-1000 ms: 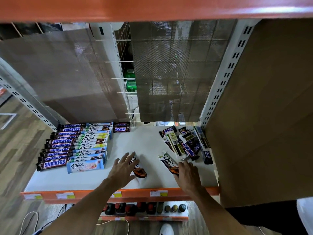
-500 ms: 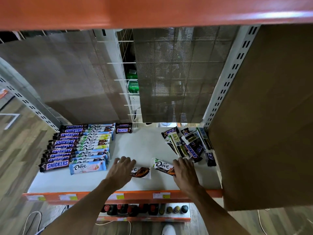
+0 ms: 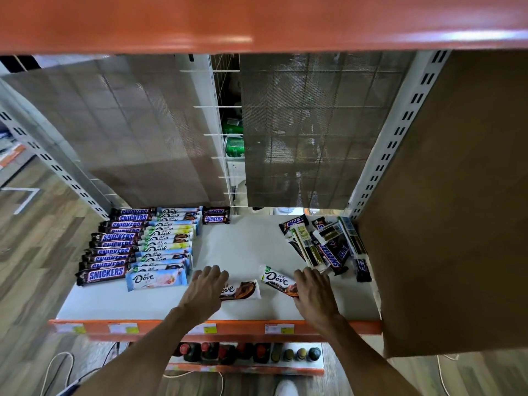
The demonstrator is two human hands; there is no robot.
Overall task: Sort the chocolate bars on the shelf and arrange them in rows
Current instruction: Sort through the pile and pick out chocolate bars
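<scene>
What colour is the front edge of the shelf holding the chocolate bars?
Orange, on the shelf front edge; the head view shows it.

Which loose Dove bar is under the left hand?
The brown-and-white Dove bar under the left hand; the green-cornered one lies tilted at the right hand.

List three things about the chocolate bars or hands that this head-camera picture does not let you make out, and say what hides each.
1. Head view: the left hand covers one end of a Dove bar, hiding its print and any grip.
2. The right hand hides the near end of another Dove bar.
3. The jumbled pile: bars overlap, so their count is unclear.
</scene>
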